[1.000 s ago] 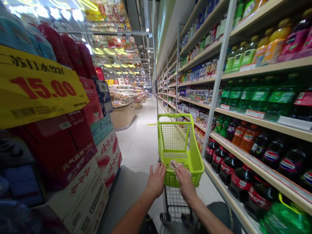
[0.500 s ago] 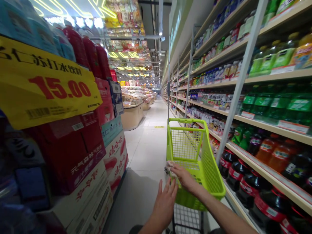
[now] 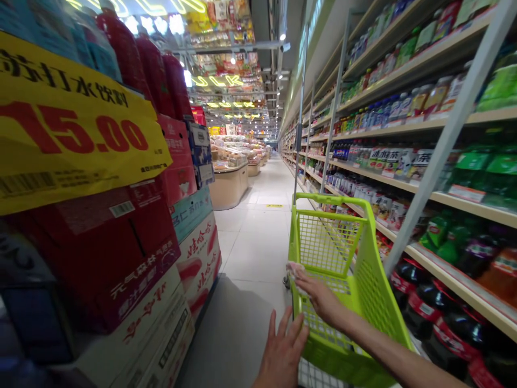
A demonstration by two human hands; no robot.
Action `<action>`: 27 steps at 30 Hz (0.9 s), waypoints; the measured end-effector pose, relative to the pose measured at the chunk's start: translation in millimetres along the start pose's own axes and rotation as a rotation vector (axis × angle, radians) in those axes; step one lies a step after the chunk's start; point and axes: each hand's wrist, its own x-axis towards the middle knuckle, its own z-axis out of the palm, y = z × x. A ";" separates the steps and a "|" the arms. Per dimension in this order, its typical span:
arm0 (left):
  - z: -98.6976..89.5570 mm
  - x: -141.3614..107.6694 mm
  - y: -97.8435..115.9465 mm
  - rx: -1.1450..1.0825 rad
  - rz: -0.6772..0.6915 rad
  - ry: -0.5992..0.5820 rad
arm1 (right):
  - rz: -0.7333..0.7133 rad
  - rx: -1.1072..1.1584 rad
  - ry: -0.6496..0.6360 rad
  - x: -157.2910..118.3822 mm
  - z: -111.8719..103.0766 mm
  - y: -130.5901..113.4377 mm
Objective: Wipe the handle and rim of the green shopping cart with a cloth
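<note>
A lime-green shopping cart (image 3: 359,302) stands in front of me, right of the middle. My right hand (image 3: 319,293) reaches over its basket and presses a pale, crumpled cloth (image 3: 296,268) on the left rim. Nearer to me, my left hand (image 3: 283,345) lies at the rim's near left corner, fingers spread and holding nothing. The cloth is partly covered by my right fingers.
Stacked drink cartons (image 3: 137,258) with a yellow price sign (image 3: 81,134) rise close on the left. Shelves of bottles (image 3: 456,194) run along the right, close to the cart. Between them a tiled aisle (image 3: 258,231) leads ahead, past a bread counter (image 3: 230,186).
The cart and shelves have shifted right in view, and the cartons look closer. My right hand and the cloth remain on the cart's left rim; my left hand sits lower in view.
</note>
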 end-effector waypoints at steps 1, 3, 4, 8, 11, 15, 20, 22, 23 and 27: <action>0.4 0.0 2.1 -0.002 -0.005 0.001 | -0.013 0.001 -0.023 -5.2 -1.0 -3.1; -0.4 0.4 7.3 -0.007 -0.018 -0.009 | 0.014 -0.016 -0.033 -0.6 -2.2 0.0; -2.1 0.8 10.2 -0.012 -0.025 -0.016 | 0.048 -0.029 -0.013 7.6 -1.9 4.8; -19.5 2.1 20.9 -0.046 -0.021 -0.026 | 0.167 -0.056 0.152 36.5 6.7 15.6; -37.8 2.3 25.0 -0.065 -0.019 -0.016 | 0.092 -0.048 0.066 12.2 7.0 0.0; -50.4 1.1 26.4 -0.040 -0.068 0.021 | 0.027 -0.166 -0.028 -71.9 -19.5 -18.4; -46.0 -6.5 35.8 0.035 -0.026 0.057 | -0.088 -0.321 0.037 -169.4 -45.6 -12.8; -43.6 -9.5 41.0 0.073 0.006 0.045 | -0.078 -0.324 -0.048 -187.7 -53.7 -1.3; -43.2 -10.3 43.1 0.088 0.010 0.040 | -0.041 -0.339 -0.078 -190.7 -60.3 7.2; -49.4 -7.7 47.1 0.112 -0.013 0.020 | 0.124 -0.439 -0.051 -178.1 -95.7 38.8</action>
